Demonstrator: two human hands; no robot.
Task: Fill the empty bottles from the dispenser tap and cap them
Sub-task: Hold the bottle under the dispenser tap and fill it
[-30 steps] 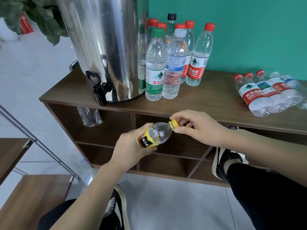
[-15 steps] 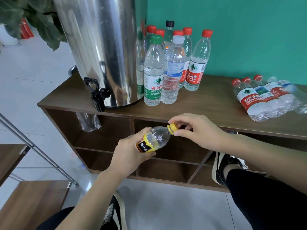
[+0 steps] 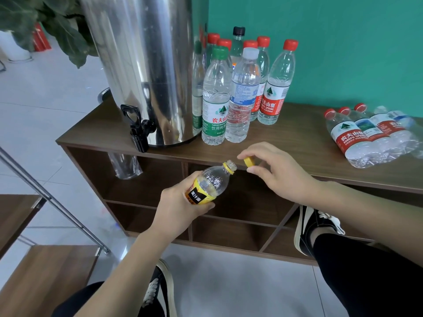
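The left hand (image 3: 180,202) grips a small clear bottle (image 3: 211,183) round its lower body, fingers curled over a yellow and black label bearing Chinese characters that are only partly readable. The bottle is tilted, its open neck pointing toward 1 o'clock, with a yellow ring left below the threads; it looks empty, its wall speckled with droplets. It is held in the air in front of the wooden surface (image 3: 297,143), below its front edge.

The right hand (image 3: 277,170) pinches the yellow cap (image 3: 249,161) between thumb and forefinger, just beside the bottle's mouth at 2 o'clock and apart from it.

At 11 o'clock from the bottle a steel dispenser (image 3: 142,65) stands on the surface, its black tap (image 3: 137,129) hanging over the front edge. At 12 o'clock stands a cluster of upright bottles: the front one with a green cap (image 3: 215,97) reads "农夫山" and "饮用纯净", beside it a white-capped bottle (image 3: 242,94) with a blue label, and a red-labelled bottle (image 3: 275,83) reads "农夫山泉 NONGFU SPRING". Behind them are more red caps and one black cap. At 3 o'clock several bottles lying down (image 3: 370,138) rest on the surface, the nearest marked "农夫山泉 NONGFU SPRING".
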